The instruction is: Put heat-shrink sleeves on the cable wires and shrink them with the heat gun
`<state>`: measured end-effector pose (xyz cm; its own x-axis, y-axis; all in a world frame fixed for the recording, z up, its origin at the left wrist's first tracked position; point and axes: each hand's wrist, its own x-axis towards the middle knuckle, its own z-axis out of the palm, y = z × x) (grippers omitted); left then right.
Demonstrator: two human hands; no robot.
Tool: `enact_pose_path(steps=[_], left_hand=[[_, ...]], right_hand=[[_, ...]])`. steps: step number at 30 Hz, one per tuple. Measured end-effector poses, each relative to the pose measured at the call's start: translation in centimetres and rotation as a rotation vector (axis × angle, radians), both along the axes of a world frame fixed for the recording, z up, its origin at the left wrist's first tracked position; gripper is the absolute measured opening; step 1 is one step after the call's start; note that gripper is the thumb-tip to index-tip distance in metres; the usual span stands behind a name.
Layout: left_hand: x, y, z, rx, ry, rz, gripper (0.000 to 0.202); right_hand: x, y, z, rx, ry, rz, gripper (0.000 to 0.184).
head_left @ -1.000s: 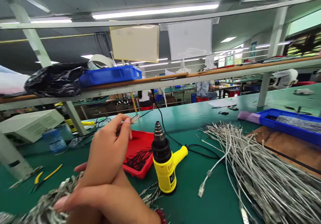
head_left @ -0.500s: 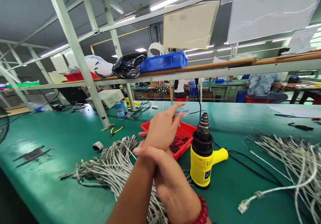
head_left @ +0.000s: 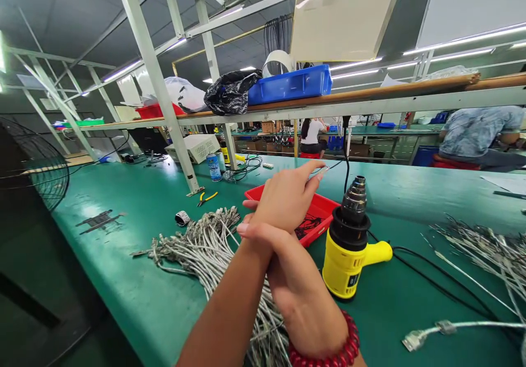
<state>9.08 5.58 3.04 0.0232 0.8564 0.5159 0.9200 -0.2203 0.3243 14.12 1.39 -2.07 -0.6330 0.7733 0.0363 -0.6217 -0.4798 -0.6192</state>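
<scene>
Heat gun [head_left: 345, 268] sits farther right in the frame than before; near centre, the left hand [head_left: 285, 198] pinches a thin wire [head_left: 325, 170]; the right hand [head_left: 299, 274] crosses that wrist, its grip unclear.

Heat gun [head_left: 344, 263] R of tray [head_left: 317, 234]

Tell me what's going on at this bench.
A person's left hand is over a red tray of thin black pieces, apparently pinching a thin cable. The right hand is crossed against it at the wrist, thumb on top, other fingers largely hidden. A yellow heat gun stands upright, nozzle up, beside the tray, and pale cables lie in heaps on the green bench to either side.
</scene>
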Motion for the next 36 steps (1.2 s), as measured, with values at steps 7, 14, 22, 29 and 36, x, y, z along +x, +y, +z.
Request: enact_pose_path(steps=[7, 14, 22, 29, 36], left_hand=[[-0.2, 0.6, -0.3, -0.018, 0.038, 0.031, 0.027], [-1.3, 0.0, -0.5, -0.066, 0.004, 0.021, 0.026], [-1.2, 0.2, -0.8, -0.065, 0.078, 0.052, 0.027], [-0.8, 0.5, -0.8, -0.051, 0.140, 0.088, 0.033], [-0.4, 0.8, -0.7, -0.011, 0.119, 0.058, 0.035]], right_hand=[[-0.1, 0.3, 0.1, -0.031, -0.003, 0.002, 0.042], [-0.9, -0.1, -0.3, -0.031, -0.025, 0.034, 0.041], [-1.1, -0.1, -0.7, -0.059, -0.026, 0.043, 0.043], [-0.7, 0.2, -0.5, -0.044, 0.010, 0.027, 0.036], [-0.3, 0.4, -0.4, -0.064, 0.007, 0.005, 0.035]])
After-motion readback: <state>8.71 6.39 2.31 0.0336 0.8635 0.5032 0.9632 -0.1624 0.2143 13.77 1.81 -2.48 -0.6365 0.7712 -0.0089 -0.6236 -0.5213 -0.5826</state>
